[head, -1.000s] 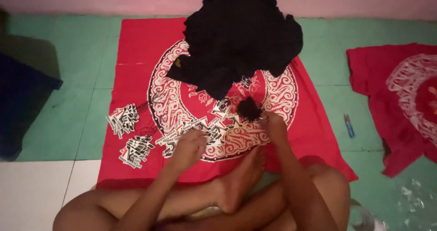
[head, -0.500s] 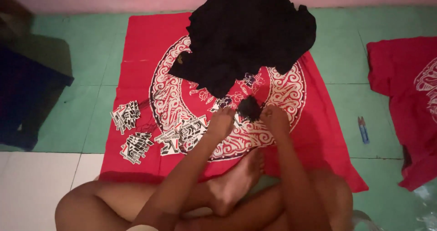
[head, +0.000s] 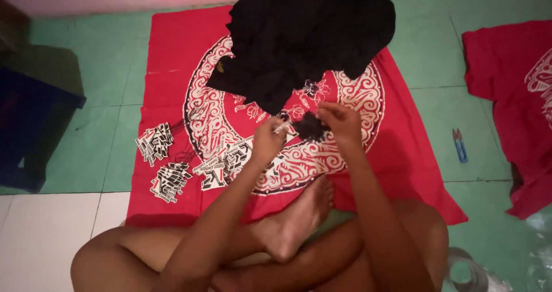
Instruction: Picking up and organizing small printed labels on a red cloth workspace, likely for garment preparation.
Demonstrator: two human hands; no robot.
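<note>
Black, frayed and fuzzy, a small tuft of thread [head: 311, 126] sits over the red cloth [head: 172, 73] with its white scrollwork medallion, pinched in the closed fingers of the right hand [head: 340, 121], while the left hand [head: 268, 142] just beside it pinches a small pale tag [head: 280, 129] too tiny to make out. Behind the hands a crumpled black garment [head: 310, 33] lies heaped, its top cut off by the frame edge. Flat printed labels [head: 169, 180] lie in loose stacks at the cloth's left; small blue snips [head: 460, 144] rest on green tile, well apart.
</note>
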